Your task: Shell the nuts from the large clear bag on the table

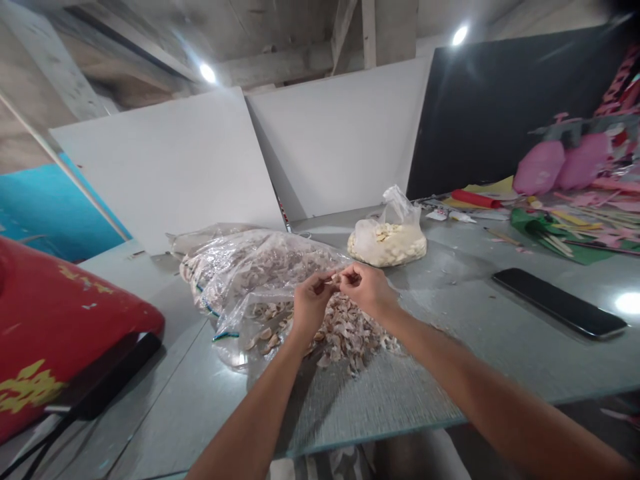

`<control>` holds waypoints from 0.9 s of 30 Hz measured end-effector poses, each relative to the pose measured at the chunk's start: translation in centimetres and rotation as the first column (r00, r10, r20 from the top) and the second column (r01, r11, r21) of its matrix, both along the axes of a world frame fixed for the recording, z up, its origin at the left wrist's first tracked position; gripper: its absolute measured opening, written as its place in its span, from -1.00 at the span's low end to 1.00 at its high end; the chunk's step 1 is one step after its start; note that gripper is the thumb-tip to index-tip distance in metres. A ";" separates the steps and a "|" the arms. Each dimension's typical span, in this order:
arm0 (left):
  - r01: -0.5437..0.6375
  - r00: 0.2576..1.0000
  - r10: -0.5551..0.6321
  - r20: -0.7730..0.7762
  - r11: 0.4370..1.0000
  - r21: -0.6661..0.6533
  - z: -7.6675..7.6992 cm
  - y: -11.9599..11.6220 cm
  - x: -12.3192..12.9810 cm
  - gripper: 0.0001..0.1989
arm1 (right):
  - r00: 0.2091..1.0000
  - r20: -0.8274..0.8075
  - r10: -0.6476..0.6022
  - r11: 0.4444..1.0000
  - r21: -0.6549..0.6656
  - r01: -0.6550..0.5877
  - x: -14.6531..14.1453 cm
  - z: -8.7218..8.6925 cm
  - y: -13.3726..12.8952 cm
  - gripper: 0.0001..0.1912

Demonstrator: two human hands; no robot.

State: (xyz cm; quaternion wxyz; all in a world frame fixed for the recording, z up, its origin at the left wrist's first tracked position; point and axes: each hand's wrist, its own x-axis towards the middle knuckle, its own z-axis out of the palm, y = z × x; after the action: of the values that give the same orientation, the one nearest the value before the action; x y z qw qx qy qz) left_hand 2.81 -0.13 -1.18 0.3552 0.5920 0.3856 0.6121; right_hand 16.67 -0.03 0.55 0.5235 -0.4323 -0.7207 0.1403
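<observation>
Tabletop (pixel 465 300), small piece (pixel 336 278), axis unclear

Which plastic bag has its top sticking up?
The smaller bag, on the right, holding pale yellow pieces; the larger bag, left of it, lies slumped.

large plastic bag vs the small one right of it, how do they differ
The large bag is much bigger than the small bag. The large bag lies slumped and spread out, while the small bag sits with its top gathered upward. The large bag holds flaky, greyish-brown pieces; the small bag holds pale cream ones. Both are see-through and rest on the table.
</observation>
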 end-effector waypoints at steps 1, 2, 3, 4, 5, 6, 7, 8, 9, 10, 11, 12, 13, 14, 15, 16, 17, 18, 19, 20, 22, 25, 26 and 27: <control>0.026 0.998 -0.026 0.052 1.000 -0.015 0.2 -0.1 0.0 -0.66 | 1.000 -0.031 0.004 1.000 -0.022 -0.004 0.3 0.0 0.2 -0.89; 0.054 0.993 -0.050 0.109 0.998 -0.032 0.5 -0.2 0.0 -0.64 | 0.998 -0.061 0.002 0.999 -0.043 -0.005 0.6 0.0 0.4 -0.87; 0.080 0.984 -0.071 0.162 0.996 -0.049 0.7 -0.2 -0.1 -0.62 | 0.996 -0.087 -0.006 0.998 -0.059 0.000 1.0 0.0 0.7 -0.86; 0.102 0.975 -0.087 0.206 0.993 -0.063 0.9 -0.3 -0.1 -0.61 | 0.994 -0.105 -0.015 0.998 -0.064 0.008 1.4 0.1 1.0 -0.85; 0.121 0.965 -0.101 0.240 0.990 -0.072 1.0 -0.3 -0.2 -0.61 | 0.994 -0.109 -0.022 0.998 -0.061 0.015 1.8 0.1 1.2 -0.83; 0.141 0.959 -0.117 0.259 0.987 -0.077 1.0 -0.4 -0.3 -0.60 | 0.995 -0.095 -0.026 0.998 -0.056 0.020 2.2 0.2 1.4 -0.81; 0.160 0.955 -0.134 0.265 0.984 -0.080 1.0 -0.4 -0.4 -0.59 | 0.998 -0.064 -0.025 0.999 -0.049 0.022 2.5 0.2 1.5 -0.78; 0.176 0.954 -0.149 0.261 0.981 -0.081 1.0 -0.3 -0.5 -0.58 | 1.000 -0.023 -0.021 0.999 -0.044 0.020 2.7 0.3 1.6 -0.76; 0.185 0.954 -0.160 0.252 0.980 -0.079 0.9 -0.3 -0.5 -0.56 | 1.000 0.018 -0.012 0.999 -0.038 0.013 2.8 0.3 1.6 -0.76; 0.192 0.956 -0.169 0.239 0.978 -0.077 0.8 -0.3 -0.6 -0.55 | 0.999 0.051 0.001 1.000 -0.031 0.000 2.8 0.3 1.6 -0.78; 0.195 0.959 -0.174 0.225 0.978 -0.077 0.7 -0.2 -0.6 -0.54 | 0.997 0.075 0.021 1.000 -0.022 -0.019 2.8 0.2 1.5 -0.80; 0.194 0.962 -0.173 0.211 0.978 -0.082 0.6 -0.2 -0.6 -0.53 | 0.994 0.097 0.040 0.999 -0.007 -0.040 2.7 0.2 1.4 -0.82; 0.189 0.967 -0.169 0.193 0.978 -0.091 0.6 -0.1 -0.6 -0.52 | 0.991 0.119 0.056 0.998 0.012 -0.058 2.7 0.2 1.3 -0.83; 0.180 0.973 -0.162 0.166 0.978 -0.102 0.5 -0.1 -0.6 -0.51 | 0.988 0.142 0.061 0.997 0.032 -0.066 2.6 0.2 1.2 -0.82; 0.168 0.979 -0.153 0.131 0.980 -0.111 0.5 -0.1 -0.6 -0.51 | 0.985 0.164 0.056 0.997 0.050 -0.065 2.5 0.3 1.1 -0.83; 0.150 0.986 -0.141 0.087 0.982 -0.113 0.4 -0.1 -0.5 -0.50 | 0.983 0.179 0.044 0.997 0.062 -0.056 2.5 0.3 0.9 -0.82; 0.127 0.992 -0.124 0.039 0.986 -0.105 0.4 -0.1 -0.5 -0.50 | 0.983 0.180 0.037 0.996 0.068 -0.050 2.5 0.4 0.8 -0.81; 0.103 0.994 -0.105 -0.011 0.991 -0.086 0.4 -0.1 -0.5 -0.52 | 0.985 0.167 0.045 0.996 0.068 -0.057 2.5 0.5 0.7 -0.80; 0.083 0.994 -0.086 -0.062 0.995 -0.061 0.3 -0.1 -0.5 -0.54 | 0.987 0.142 0.072 0.995 0.060 -0.081 2.4 0.6 0.6 -0.79; 0.065 0.992 -0.068 -0.109 0.997 -0.031 0.3 0.0 -0.6 -0.58 | 0.988 0.109 0.111 0.992 0.051 -0.117 2.4 0.7 0.5 -0.79; 0.038 0.980 -0.033 -0.195 0.999 0.022 0.2 0.0 -0.7 -0.66 | 0.982 0.055 0.183 0.982 0.037 -0.185 2.3 0.8 0.4 -0.76; -0.008 0.953 0.027 -0.303 0.998 0.064 0.0 0.1 -0.9 -0.71 | 0.975 0.065 0.211 0.977 0.018 -0.213 2.1 0.6 0.5 -0.74; -0.025 0.943 0.047 -0.329 0.997 0.071 0.0 0.1 -1.0 -0.72 | 0.975 0.083 0.207 0.978 0.015 -0.209 2.0 0.5 0.6 -0.74; -0.039 0.934 0.063 -0.351 0.996 0.075 0.0 0.1 -1.0 -0.72 | 0.975 0.097 0.200 0.979 0.014 -0.202 1.9 0.4 0.7 -0.74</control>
State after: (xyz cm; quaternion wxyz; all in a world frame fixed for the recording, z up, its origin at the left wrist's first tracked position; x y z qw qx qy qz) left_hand 1.79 -0.06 -1.23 0.2441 0.6937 0.4376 0.5175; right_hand 18.57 0.63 0.92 0.4768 -0.3571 -0.7864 0.1635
